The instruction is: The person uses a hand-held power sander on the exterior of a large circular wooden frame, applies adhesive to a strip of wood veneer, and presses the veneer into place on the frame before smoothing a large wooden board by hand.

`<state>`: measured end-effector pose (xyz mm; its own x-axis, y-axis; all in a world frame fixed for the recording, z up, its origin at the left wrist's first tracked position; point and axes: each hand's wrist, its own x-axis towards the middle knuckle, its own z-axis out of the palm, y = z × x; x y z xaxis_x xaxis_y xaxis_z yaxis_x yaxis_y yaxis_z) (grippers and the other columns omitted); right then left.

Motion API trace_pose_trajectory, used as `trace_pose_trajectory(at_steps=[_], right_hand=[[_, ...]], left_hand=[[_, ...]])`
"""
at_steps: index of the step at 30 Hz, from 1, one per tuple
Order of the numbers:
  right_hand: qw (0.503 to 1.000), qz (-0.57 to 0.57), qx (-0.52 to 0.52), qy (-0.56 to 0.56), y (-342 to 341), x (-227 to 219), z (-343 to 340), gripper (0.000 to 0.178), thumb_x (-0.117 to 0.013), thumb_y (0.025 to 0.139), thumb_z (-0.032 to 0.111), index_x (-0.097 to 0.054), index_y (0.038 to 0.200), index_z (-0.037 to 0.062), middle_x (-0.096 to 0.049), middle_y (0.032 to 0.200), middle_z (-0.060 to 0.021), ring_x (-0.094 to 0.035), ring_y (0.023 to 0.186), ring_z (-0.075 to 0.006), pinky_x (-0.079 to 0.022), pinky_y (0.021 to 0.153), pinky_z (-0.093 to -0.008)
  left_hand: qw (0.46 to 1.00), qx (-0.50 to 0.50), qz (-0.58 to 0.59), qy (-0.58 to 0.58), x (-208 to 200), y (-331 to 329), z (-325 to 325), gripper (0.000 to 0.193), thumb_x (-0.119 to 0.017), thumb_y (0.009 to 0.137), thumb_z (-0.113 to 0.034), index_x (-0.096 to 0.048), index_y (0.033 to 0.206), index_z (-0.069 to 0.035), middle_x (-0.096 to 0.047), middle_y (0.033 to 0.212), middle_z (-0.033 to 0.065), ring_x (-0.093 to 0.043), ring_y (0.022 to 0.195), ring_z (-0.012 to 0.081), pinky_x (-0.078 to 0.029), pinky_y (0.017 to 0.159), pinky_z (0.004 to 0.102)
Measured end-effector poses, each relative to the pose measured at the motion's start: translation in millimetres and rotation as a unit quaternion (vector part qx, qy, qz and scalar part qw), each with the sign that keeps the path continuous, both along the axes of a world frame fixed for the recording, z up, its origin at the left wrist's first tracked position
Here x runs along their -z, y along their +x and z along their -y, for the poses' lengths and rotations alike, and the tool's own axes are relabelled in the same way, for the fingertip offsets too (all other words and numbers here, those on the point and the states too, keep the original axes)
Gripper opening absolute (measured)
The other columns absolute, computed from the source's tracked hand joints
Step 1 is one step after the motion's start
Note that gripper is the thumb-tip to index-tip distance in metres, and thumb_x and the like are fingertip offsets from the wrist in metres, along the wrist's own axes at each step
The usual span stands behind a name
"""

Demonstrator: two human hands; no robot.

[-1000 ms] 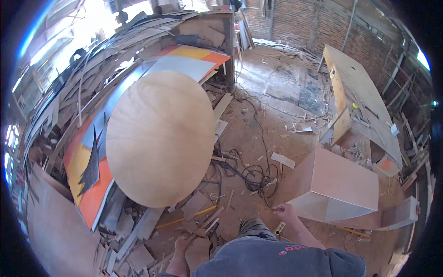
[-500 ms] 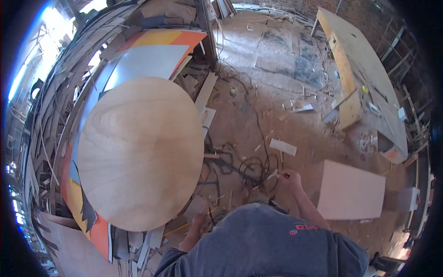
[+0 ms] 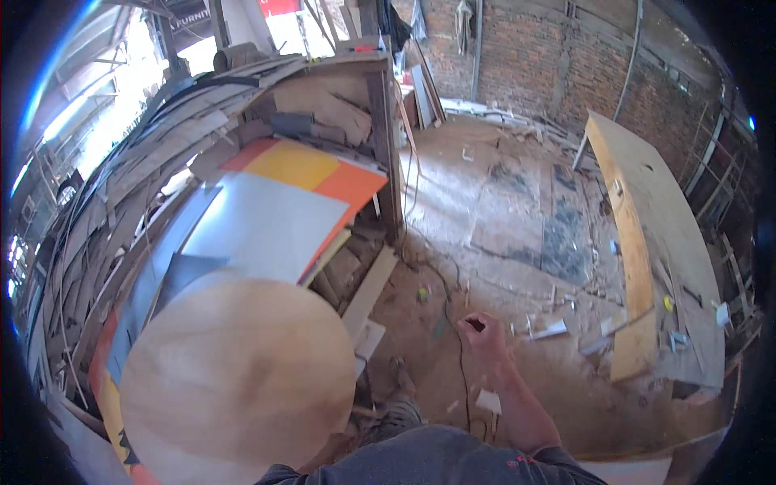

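While the round wooden board [image 3: 238,380] loomed lower left, hiding the left hand and its grip, the right hand [image 3: 485,338] hung ahead, fingers curled, contents impossible to tell! A cable [image 3: 447,295] snaked across the littered floor [image 3: 566,400]; beyond the board, a multicoloured panel [image 3: 271,214], bordered by piled scrap [image 3: 121,202]; farthest off, a dark sign [image 3: 192,18] showed pale lettering.
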<state>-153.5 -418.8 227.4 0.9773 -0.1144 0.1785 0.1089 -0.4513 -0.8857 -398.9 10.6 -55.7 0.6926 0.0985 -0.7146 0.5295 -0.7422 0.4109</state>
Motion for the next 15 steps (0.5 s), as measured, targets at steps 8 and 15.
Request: trace_pose_trajectory(at_steps=[8, 15], right_hand=[[0.998, -0.022, 0.033, 0.047, 246, -78, -14, 0.018, -0.078, 0.092, 0.019, -0.076, 0.094, 0.0014, -0.074, 0.079, -0.0046, -0.066, 0.073, -0.0092, -0.053, 0.069, -0.0286], [0.965, 0.257, 0.028, 0.040, 472, -197, -30, 0.011, -0.077, 0.091, 0.008, -0.075, 0.098, 0.0005, -0.075, 0.094, -0.0051, -0.067, 0.086, -0.0107, -0.054, 0.079, -0.0283]], left_hand=[[0.981, 0.067, 0.176, -0.040, -25, 295, -36, 0.030, -0.066, 0.093, -0.037, -0.078, 0.099, -0.011, -0.076, 0.091, 0.0146, -0.073, 0.079, 0.0291, -0.057, 0.073, 0.0442], [0.923, -0.153, 0.353, -0.018, -193, 540, -27, 0.021, -0.073, 0.088, -0.028, -0.078, 0.091, -0.007, -0.072, 0.078, 0.0071, -0.067, 0.078, 0.0158, -0.055, 0.080, 0.0359]])
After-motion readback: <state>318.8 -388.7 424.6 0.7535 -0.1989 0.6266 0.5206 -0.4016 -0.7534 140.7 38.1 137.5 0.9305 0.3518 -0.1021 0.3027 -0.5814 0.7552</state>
